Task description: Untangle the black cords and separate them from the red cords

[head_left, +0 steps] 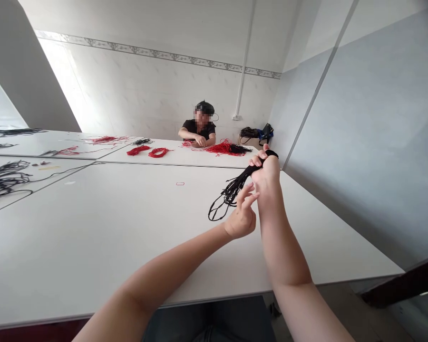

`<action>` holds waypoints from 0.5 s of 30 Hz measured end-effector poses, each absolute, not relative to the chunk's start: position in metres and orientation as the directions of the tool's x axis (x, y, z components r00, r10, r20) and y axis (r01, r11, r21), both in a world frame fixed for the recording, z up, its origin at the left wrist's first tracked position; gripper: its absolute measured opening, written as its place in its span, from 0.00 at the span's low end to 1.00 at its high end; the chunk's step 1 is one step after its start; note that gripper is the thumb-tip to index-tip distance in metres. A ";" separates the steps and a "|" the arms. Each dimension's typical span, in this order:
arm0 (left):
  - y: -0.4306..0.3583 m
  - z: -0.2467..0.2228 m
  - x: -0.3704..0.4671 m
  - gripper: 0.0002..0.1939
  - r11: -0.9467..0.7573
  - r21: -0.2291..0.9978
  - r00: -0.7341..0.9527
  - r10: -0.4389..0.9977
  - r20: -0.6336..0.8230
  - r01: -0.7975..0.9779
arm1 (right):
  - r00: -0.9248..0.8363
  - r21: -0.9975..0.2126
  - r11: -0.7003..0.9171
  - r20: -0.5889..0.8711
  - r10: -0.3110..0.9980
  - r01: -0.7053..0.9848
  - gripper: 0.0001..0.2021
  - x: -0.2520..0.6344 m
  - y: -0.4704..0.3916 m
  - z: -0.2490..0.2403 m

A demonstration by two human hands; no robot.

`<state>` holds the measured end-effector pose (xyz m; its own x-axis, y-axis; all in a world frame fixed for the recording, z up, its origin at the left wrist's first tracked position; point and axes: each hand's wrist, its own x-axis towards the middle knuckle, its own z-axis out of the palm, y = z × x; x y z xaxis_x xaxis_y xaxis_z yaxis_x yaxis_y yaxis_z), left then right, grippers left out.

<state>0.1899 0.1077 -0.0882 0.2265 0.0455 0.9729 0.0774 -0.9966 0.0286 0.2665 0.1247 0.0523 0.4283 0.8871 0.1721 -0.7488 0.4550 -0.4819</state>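
Observation:
A bundle of thin black cords [236,185] hangs down to the left from my right hand [267,166], which is closed around its upper part. Loops and knots show along the dangling strands. My left hand [243,216] is just below, close to the cords and to my right wrist. Its fingers are bent a little and apart, and I see nothing held in them. Whether its fingertips touch any strand is hard to tell. Both hands are above the white table [128,237].
Across the table a person [200,126] works by a pile of red cords [223,147] with black ends. Two red coils, a looped one [159,152] and a denser one [138,150], lie left of them. Black cords [3,185] spread at far left. A grey wall [378,133] stands at right.

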 end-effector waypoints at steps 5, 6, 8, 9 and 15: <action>0.137 -0.076 0.186 0.35 -0.865 -0.041 0.058 -0.014 0.998 0.501 | 0.398 -0.456 0.431 0.173 0.901 -0.778 0.12 0.233 0.113 0.053; 0.141 -0.069 0.184 0.34 -0.829 -0.008 0.015 0.000 1.000 0.559 | 0.388 -0.448 0.424 0.174 0.905 -0.787 0.12 0.226 0.110 0.053; 0.145 -0.051 0.176 0.29 -0.751 0.096 -0.046 0.087 0.995 0.654 | 0.371 -0.427 0.417 0.191 0.909 -0.802 0.13 0.214 0.103 0.053; 0.146 -0.042 0.170 0.25 -0.701 0.161 -0.064 0.162 0.985 0.694 | 0.372 -0.418 0.425 0.206 0.905 -0.803 0.13 0.210 0.101 0.053; 0.140 0.009 0.121 0.08 -0.564 0.352 0.240 0.722 0.649 0.747 | 0.376 -0.430 0.479 0.305 0.875 -0.765 0.11 0.211 0.100 0.053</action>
<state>0.1210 0.1402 0.0093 0.2396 0.7218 0.6493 0.7466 -0.5645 0.3520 0.2107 0.1001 0.0533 0.3758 0.8750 0.3051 -0.7653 0.4787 -0.4303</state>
